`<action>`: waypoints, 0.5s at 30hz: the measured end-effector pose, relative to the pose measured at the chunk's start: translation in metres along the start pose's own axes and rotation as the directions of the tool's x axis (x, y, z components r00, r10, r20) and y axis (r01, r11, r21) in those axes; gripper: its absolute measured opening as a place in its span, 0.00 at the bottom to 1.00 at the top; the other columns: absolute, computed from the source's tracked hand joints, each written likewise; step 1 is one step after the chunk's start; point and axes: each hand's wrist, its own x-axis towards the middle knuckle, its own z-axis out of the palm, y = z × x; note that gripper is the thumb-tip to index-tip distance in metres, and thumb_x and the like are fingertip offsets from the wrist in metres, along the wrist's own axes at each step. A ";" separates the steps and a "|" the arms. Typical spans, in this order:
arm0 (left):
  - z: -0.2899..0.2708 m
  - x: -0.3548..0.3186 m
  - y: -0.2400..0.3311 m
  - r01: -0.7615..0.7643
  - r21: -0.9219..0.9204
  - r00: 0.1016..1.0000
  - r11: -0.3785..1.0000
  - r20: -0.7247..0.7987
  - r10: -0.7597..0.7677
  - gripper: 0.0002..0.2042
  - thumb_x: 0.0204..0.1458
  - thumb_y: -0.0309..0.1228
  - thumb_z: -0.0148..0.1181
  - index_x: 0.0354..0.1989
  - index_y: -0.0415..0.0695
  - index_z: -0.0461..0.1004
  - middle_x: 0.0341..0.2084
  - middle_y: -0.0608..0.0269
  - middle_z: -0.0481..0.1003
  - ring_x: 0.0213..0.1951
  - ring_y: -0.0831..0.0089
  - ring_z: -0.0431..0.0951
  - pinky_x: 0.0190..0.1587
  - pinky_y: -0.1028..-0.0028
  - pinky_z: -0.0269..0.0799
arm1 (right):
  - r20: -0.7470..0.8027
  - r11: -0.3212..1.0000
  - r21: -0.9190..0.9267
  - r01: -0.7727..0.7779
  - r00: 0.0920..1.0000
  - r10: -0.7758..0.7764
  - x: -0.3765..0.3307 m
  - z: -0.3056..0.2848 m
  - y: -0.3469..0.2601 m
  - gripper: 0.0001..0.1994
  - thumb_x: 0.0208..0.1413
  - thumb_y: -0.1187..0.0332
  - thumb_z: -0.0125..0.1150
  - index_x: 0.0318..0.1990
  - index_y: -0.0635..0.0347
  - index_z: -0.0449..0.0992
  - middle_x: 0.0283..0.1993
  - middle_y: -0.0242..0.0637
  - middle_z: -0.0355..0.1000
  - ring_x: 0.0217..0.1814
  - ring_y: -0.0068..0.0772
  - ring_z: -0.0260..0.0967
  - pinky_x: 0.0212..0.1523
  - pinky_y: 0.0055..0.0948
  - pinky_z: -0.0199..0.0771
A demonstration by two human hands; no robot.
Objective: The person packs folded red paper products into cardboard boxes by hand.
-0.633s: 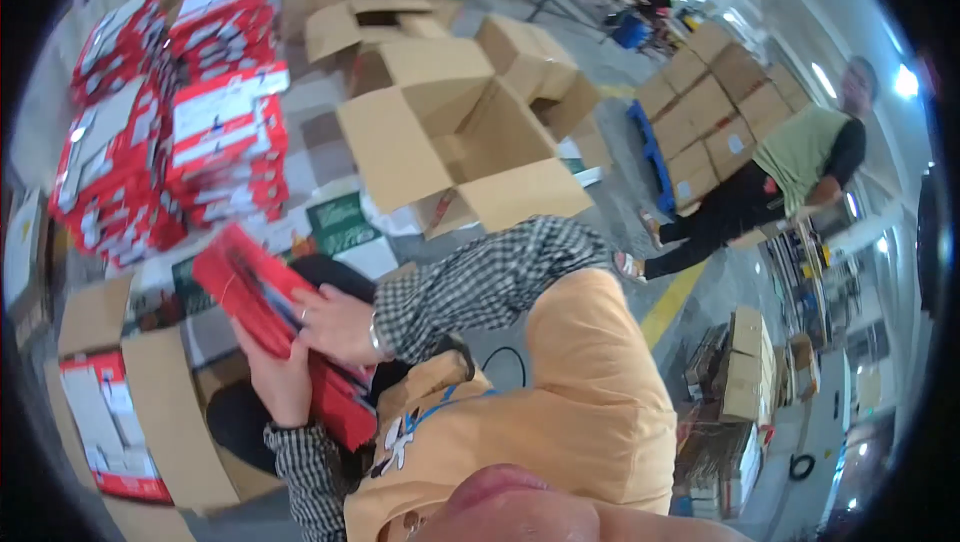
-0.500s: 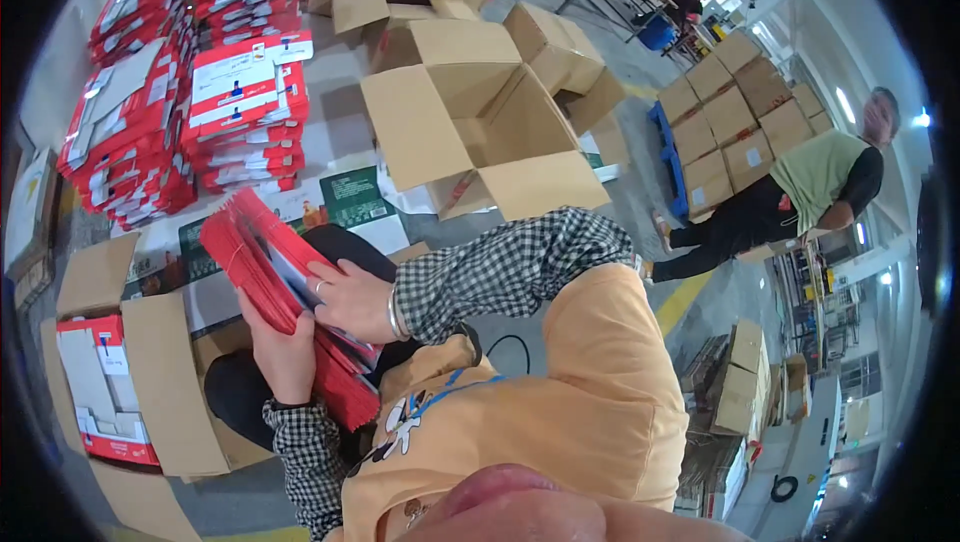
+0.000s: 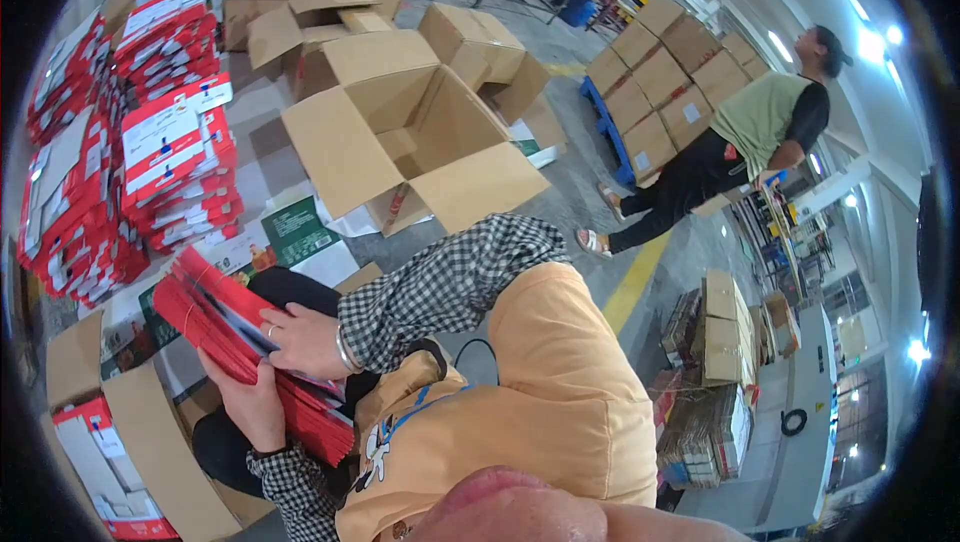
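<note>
I hold a thick bundle of flat red packets (image 3: 215, 317) in front of my chest, over my lap. My left hand (image 3: 250, 402) supports the bundle from underneath, palm against its lower face. Resting on top of the bundle is my right hand (image 3: 300, 337), in a checked sleeve with a bracelet at the wrist; its fingers are curled over the bundle's upper edge. Both hands grip the same bundle. An orange apron hides my body below the arms.
Tall stacks of red and white packets (image 3: 175, 162) stand to the left. A large open cardboard box (image 3: 400, 142) sits ahead, with more boxes behind it. A carton holding packets (image 3: 90, 442) is at lower left. A person (image 3: 740, 152) stands at the right beside stacked cartons on a blue pallet (image 3: 605, 132).
The view has shifted a little, so stacks and boxes sit differently in the picture. The red bundle stays in both hands, tilted slightly more toward me.
</note>
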 end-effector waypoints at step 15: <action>0.002 -0.006 0.009 0.013 -0.019 1.000 1.000 0.005 -0.013 0.42 0.46 0.29 0.61 0.70 0.43 0.46 0.57 0.39 0.65 0.55 0.48 0.71 0.56 0.62 0.67 | 0.099 0.998 -0.068 -0.004 0.995 0.011 -0.002 -0.001 0.000 0.11 0.51 0.64 0.55 0.38 0.56 0.79 0.58 0.52 0.63 0.68 0.54 0.52 0.56 0.51 0.60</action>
